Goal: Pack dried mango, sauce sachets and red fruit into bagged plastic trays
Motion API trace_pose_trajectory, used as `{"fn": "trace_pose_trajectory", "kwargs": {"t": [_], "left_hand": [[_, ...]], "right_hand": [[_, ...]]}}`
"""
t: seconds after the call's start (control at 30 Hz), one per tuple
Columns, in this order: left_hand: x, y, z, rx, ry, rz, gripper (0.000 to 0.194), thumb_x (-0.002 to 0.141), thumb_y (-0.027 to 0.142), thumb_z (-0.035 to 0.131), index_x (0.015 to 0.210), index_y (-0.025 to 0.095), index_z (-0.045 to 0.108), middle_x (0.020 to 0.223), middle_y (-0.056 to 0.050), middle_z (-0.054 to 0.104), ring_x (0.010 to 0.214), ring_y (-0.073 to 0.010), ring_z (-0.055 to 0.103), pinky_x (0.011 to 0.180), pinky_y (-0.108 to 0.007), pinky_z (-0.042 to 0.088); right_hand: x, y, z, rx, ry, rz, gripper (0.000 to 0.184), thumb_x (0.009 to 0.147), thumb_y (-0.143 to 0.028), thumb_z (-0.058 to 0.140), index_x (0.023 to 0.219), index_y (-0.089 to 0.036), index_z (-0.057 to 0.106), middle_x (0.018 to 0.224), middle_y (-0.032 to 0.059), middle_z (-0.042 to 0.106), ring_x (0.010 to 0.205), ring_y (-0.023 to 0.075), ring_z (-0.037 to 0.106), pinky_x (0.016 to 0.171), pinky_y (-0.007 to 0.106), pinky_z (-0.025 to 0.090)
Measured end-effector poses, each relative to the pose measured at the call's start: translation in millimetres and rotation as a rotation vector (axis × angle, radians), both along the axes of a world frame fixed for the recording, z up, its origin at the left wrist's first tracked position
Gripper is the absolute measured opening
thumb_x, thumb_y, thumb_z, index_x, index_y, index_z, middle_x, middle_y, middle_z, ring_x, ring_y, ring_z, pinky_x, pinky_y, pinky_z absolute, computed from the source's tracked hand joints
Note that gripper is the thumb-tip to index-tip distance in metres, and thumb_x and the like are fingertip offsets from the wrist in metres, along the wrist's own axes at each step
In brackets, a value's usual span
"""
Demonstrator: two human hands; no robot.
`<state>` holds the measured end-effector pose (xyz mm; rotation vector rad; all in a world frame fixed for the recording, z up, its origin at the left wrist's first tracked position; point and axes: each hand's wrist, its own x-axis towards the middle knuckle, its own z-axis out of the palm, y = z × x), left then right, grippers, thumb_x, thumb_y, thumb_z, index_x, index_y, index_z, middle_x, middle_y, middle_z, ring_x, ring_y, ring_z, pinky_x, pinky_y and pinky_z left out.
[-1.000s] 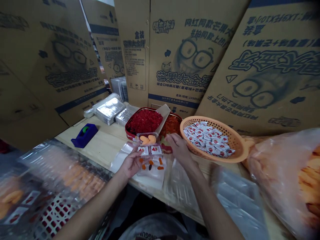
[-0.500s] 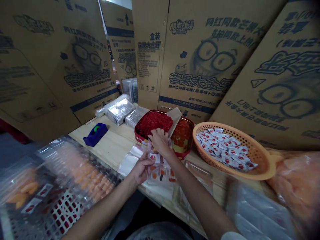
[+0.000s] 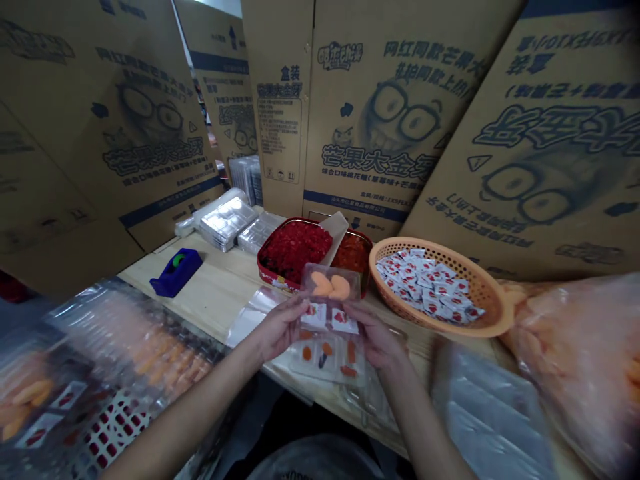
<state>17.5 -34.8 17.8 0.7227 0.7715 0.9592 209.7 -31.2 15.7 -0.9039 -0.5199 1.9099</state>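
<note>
My left hand [image 3: 280,328] and my right hand [image 3: 376,332] grip a clear plastic compartment tray [image 3: 316,375] from its two sides. Puffy orange candies [image 3: 331,285] lie in its top part. Across the middle are two white sachets with red prints, the left sachet [image 3: 313,315] beside my left thumb and the right sachet [image 3: 345,321] by my right fingers. Small orange pieces [image 3: 327,349] sit in the lower compartments. Just behind the tray stands a red tin [image 3: 274,277], holding red bits [image 3: 300,247] and, past a pale divider [image 3: 338,235], orange bits [image 3: 353,257].
An orange basket [image 3: 380,249] of sachets [image 3: 430,283] stands right of the tin. Clear trays [image 3: 493,413] and a bag of orange candies [image 3: 565,340] lie at right. A blue tape dispenser [image 3: 176,275], stacked plastic packs [image 3: 227,220] and a white crate [image 3: 113,427] are leftward. Cartons [image 3: 370,120] wall the back.
My right hand has come away from the tin's front edge down to the tray's right side. The tray now shows plainly between both hands. The view has shifted slightly right.
</note>
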Motion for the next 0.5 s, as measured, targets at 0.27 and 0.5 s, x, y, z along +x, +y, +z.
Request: {"fn": "trace_pose_trajectory", "kwargs": {"t": [0.27, 0.5], "left_hand": [[-14, 39, -61.4, 0.695, 0.763, -0.038, 0.026, 0.062, 0.021, 0.072, 0.087, 0.026, 0.07, 0.104, -0.007, 0.066, 0.114, -0.0282, 0.046, 0.105, -0.04, 0.018], [-14, 39, -78.8, 0.722, 0.788, -0.071, 0.012, 0.06, 0.016, 0.071, 0.066, 0.025, 0.066, 0.083, -0.007, 0.067, 0.102, -0.0263, 0.053, 0.104, -0.039, 0.017]], "right_hand": [[61, -17, -5.5, -0.094, 0.014, -0.237, 0.016, 0.071, -0.017, 0.059, 0.084, -0.02, 0.067, 0.081, 0.0016, 0.072, 0.075, 0.0209, 0.068, 0.07, 0.036, 0.056], [78, -28, -9.8, -0.1, 0.029, -0.324, 0.017, 0.071, -0.016, 0.058, 0.085, -0.02, 0.067, 0.08, 0.0016, 0.072, 0.075, 0.0216, 0.068, 0.072, 0.037, 0.056]]}}
